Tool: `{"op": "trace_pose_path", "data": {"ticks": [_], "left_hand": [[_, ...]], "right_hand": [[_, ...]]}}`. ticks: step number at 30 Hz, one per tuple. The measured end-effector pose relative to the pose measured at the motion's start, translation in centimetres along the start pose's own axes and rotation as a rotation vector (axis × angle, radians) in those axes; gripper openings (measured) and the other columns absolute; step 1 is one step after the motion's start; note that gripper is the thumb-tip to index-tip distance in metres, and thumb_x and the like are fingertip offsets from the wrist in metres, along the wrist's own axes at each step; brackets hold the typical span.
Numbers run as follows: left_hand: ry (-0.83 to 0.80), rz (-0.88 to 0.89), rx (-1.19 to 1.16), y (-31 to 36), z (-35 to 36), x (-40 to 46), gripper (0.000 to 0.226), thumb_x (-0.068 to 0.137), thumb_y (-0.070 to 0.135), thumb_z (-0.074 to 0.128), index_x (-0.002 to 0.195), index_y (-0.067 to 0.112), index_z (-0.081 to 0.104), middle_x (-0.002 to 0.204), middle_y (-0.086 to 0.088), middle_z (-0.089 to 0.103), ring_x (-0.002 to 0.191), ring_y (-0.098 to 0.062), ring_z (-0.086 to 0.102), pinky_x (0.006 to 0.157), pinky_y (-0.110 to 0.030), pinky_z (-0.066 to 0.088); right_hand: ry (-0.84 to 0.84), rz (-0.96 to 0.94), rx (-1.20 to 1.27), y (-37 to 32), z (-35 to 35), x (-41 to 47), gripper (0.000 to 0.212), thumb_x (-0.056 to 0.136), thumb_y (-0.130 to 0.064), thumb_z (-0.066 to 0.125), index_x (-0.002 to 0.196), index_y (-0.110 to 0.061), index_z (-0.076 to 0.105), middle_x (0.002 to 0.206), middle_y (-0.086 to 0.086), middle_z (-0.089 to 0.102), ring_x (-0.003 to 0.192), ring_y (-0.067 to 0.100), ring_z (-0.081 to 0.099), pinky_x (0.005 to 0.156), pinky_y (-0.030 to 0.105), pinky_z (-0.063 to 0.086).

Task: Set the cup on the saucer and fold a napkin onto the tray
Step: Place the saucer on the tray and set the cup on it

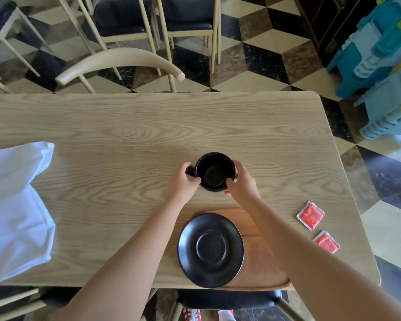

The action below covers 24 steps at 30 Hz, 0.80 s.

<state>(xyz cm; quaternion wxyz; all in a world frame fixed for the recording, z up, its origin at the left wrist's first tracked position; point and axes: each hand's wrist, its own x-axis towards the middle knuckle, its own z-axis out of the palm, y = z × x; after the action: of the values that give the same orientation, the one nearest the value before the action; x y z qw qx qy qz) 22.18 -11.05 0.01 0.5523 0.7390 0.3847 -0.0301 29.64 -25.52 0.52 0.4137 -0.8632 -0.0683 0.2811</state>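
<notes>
A black cup (214,172) stands upright and empty on the wooden table, past the tray. My left hand (183,181) grips its handle side and my right hand (241,181) wraps its right wall. Nearer to me, a black saucer (210,250) lies on the left part of a brown wooden tray (259,262) at the table's front edge; my right forearm crosses over the tray. A white cloth napkin (16,205) lies loosely spread at the table's left side.
Two red sachets (310,215) (326,242) lie on the table (148,126) right of the tray. A curved chair back (118,61) stands at the far edge, with more chairs behind. Blue plastic stools (380,66) are stacked on the floor at the right.
</notes>
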Motion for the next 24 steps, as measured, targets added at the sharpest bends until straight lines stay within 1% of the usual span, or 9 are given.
{"op": "trace_pose_path", "data": {"ticks": [3, 4, 6, 8, 11, 15, 19, 22, 24], "left_hand": [[0.057, 0.055, 0.018, 0.4, -0.2, -1.5, 0.054, 0.079, 0.005, 0.061, 0.130, 0.016, 0.048, 0.132, -0.005, 0.052, 0.095, -0.031, 0.067, 0.091, -0.046, 0.051], [0.076, 0.069, -0.008, 0.5, -0.5, -2.4, 0.052, 0.079, 0.006, 0.061, 0.128, 0.017, 0.050, 0.125, 0.001, 0.056, 0.090, -0.027, 0.069, 0.089, -0.044, 0.053], [0.073, 0.093, -0.085, 0.4, -1.3, -4.8, 0.046, 0.080, 0.006, 0.063, 0.124, 0.018, 0.054, 0.104, 0.016, 0.058, 0.070, -0.015, 0.071, 0.079, -0.036, 0.057], [0.047, 0.100, -0.163, -0.1, -2.2, -7.5, 0.039, 0.083, 0.005, 0.062, 0.120, 0.018, 0.057, 0.095, 0.012, 0.062, 0.064, -0.011, 0.070, 0.073, -0.030, 0.058], [0.025, 0.094, -0.139, -1.2, -2.9, -11.6, 0.033, 0.087, 0.006, 0.060, 0.117, 0.018, 0.058, 0.101, -0.004, 0.067, 0.066, -0.007, 0.070, 0.068, -0.020, 0.057], [0.012, 0.085, -0.088, -2.6, -2.9, -15.2, 0.035, 0.086, 0.003, 0.060, 0.120, 0.011, 0.058, 0.103, -0.011, 0.067, 0.068, -0.006, 0.070, 0.062, -0.011, 0.051], [-0.019, 0.017, -0.100, -4.0, -2.6, -16.7, 0.039, 0.088, 0.006, 0.058, 0.126, 0.014, 0.053, 0.112, -0.007, 0.064, 0.080, -0.013, 0.070, 0.082, -0.028, 0.055], [-0.022, 0.002, -0.109, -5.0, -2.1, -17.2, 0.039, 0.088, 0.006, 0.058, 0.126, 0.014, 0.053, 0.099, 0.004, 0.067, 0.077, -0.008, 0.070, 0.074, -0.018, 0.055], [-0.017, -0.009, -0.106, -5.5, -1.9, -17.3, 0.039, 0.088, 0.005, 0.058, 0.126, 0.014, 0.053, 0.097, 0.006, 0.067, 0.076, -0.007, 0.070, 0.068, -0.014, 0.054]], "right_hand": [[0.041, -0.011, 0.060, -0.6, -0.4, -1.3, 0.053, 0.086, -0.004, 0.047, 0.131, -0.032, 0.041, 0.083, -0.009, 0.055, 0.063, 0.019, 0.069, 0.072, 0.045, 0.059], [0.050, -0.022, 0.090, -0.6, -0.6, -2.0, 0.054, 0.085, -0.005, 0.048, 0.129, -0.035, 0.042, 0.089, -0.007, 0.056, 0.062, 0.016, 0.069, 0.071, 0.042, 0.059], [0.066, -0.063, 0.126, -0.4, -1.1, -3.6, 0.053, 0.084, -0.008, 0.051, 0.126, -0.039, 0.045, 0.093, -0.008, 0.058, 0.059, 0.004, 0.067, 0.066, 0.026, 0.058], [0.073, -0.076, 0.138, 0.2, -1.3, -5.9, 0.052, 0.081, -0.011, 0.055, 0.117, -0.048, 0.048, 0.090, -0.011, 0.061, 0.059, -0.008, 0.063, 0.059, 0.007, 0.049], [0.026, -0.029, 0.282, 1.9, -0.7, -9.8, 0.054, 0.082, -0.007, 0.056, 0.096, -0.059, 0.049, 0.093, -0.003, 0.066, 0.063, 0.003, 0.068, 0.057, 0.019, 0.055], [0.014, -0.006, 0.368, 4.1, 0.8, -13.6, 0.055, 0.084, -0.004, 0.057, 0.095, -0.057, 0.050, 0.094, -0.006, 0.066, 0.073, 0.003, 0.068, 0.056, 0.023, 0.057], [-0.021, 0.000, 0.328, 5.2, 1.3, -15.1, 0.055, 0.086, -0.006, 0.056, 0.094, -0.059, 0.046, 0.096, -0.011, 0.063, 0.081, 0.007, 0.067, 0.057, 0.021, 0.057], [-0.034, -0.006, 0.264, 5.6, 1.3, -15.5, 0.054, 0.087, -0.007, 0.057, 0.096, -0.059, 0.044, 0.095, -0.014, 0.061, 0.080, 0.008, 0.067, 0.058, 0.021, 0.058], [-0.049, 0.008, 0.242, 5.9, 1.3, -15.6, 0.048, 0.087, -0.007, 0.057, 0.105, -0.050, 0.047, 0.095, -0.014, 0.060, 0.073, 0.007, 0.068, 0.058, 0.022, 0.058]]}}
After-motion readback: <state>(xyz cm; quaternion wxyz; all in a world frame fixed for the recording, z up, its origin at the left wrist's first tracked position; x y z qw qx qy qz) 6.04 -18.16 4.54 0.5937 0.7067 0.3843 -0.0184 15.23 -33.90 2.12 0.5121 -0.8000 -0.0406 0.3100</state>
